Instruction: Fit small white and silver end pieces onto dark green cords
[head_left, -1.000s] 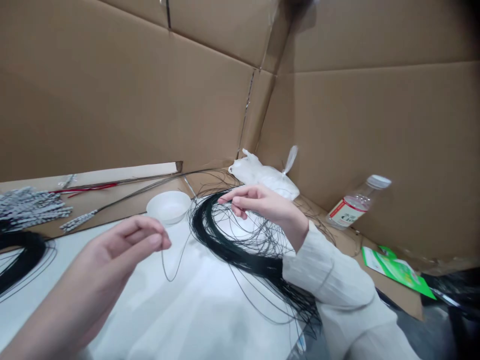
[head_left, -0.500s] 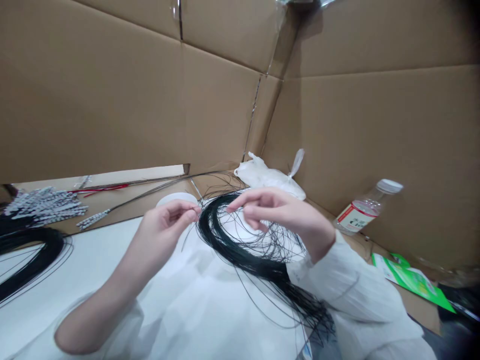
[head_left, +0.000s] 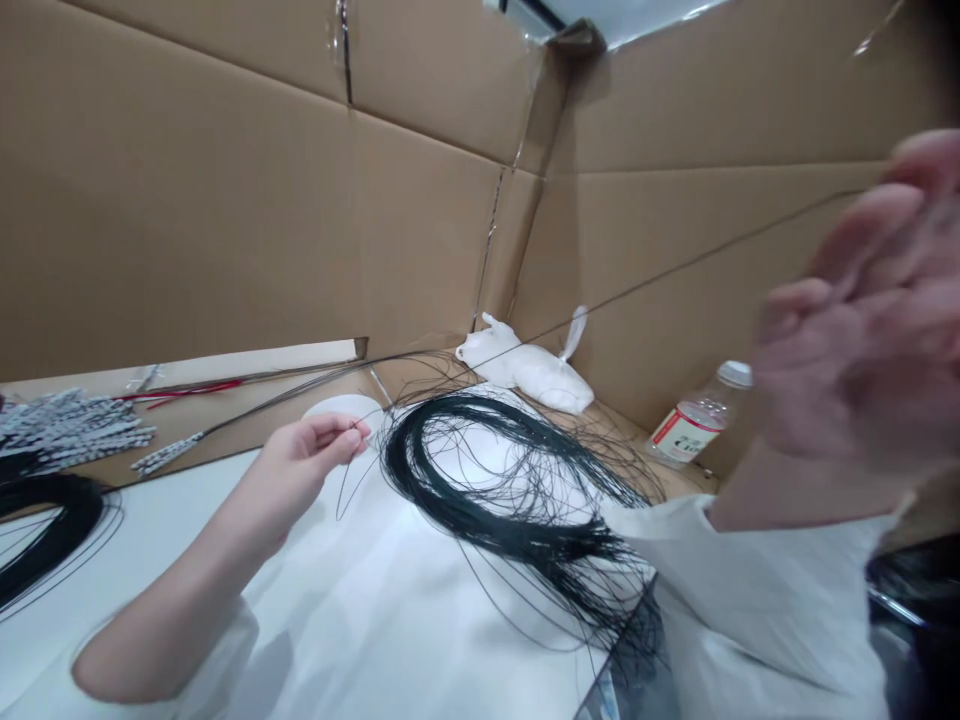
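My left hand [head_left: 311, 460] is closed in a pinch on a thin dark cord [head_left: 675, 268], with a short loop hanging below the fingers. From there the cord runs taut, up and across to my right hand [head_left: 870, 320]. That hand is raised at the right edge, smeared by motion, its fingers curled where the strand meets them. Between and below the hands, a large curved bundle of black cords [head_left: 450, 505] lies on the white table surface [head_left: 360, 610], with loose strands spreading rightward. A round white object [head_left: 337, 405] sits just behind my left hand.
A knotted white plastic bag [head_left: 536, 370] lies by the cardboard walls [head_left: 225, 200]. A labelled bottle [head_left: 688, 425] stands at the right. On the left are black-and-white patterned pieces [head_left: 75, 430], red strands [head_left: 199, 390] and another black cord bundle [head_left: 71, 510].
My right hand has swept up and right from above the bundle, drawing the cord out into a long line. My left hand keeps its pinch. The view has shifted slightly.
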